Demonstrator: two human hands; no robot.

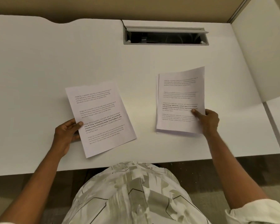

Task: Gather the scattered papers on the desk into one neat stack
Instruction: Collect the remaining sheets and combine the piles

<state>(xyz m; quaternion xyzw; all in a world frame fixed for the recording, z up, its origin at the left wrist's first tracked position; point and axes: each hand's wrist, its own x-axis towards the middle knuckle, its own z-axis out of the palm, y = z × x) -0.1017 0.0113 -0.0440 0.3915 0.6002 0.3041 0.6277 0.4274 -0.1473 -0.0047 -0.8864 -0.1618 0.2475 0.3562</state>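
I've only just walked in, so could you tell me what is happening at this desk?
A person is gathering printed papers on a white desk. The left hand holds a single sheet by its left edge, tilted. The right hand holds a small stack of sheets by its right edge, thumb on top, its far corner lifted. The two lots lie apart, not yet joined into one pile. A cable hatch stands open at the back.

Right hand [208, 120] fingers hidden under papers [179, 102]; printed text blurred.
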